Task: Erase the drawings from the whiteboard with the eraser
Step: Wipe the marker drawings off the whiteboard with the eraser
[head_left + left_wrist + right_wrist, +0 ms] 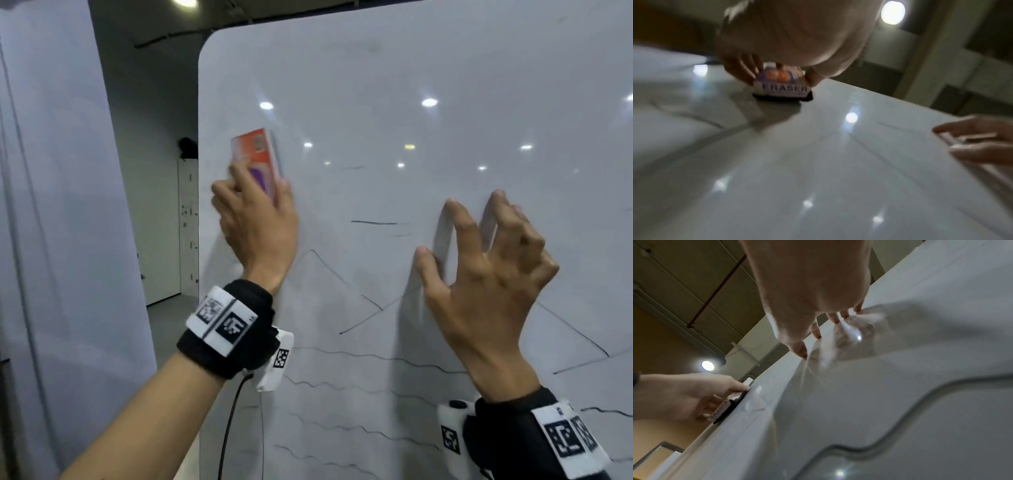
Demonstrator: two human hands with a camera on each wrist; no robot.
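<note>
A tall whiteboard (411, 85) fills the head view. Black mountain lines (359, 294) and wavy lines (359, 390) cover its lower half, and a short dash (373, 223) sits mid-board. My left hand (255, 219) grips an orange and purple eraser (257, 157) flat against the board near its left edge. In the left wrist view the eraser (782, 88) reads ERASER, with its dark felt on the surface. My right hand (486, 260) props spread fingertips (819, 335) on the board right of centre, holding nothing.
The whiteboard's left edge (198, 205) runs just left of the eraser. Beyond it stand a grey partition (61, 205) and white lockers (188, 226) in the background. A cable (229, 421) hangs from my left wristband. Ceiling lights reflect on the board.
</note>
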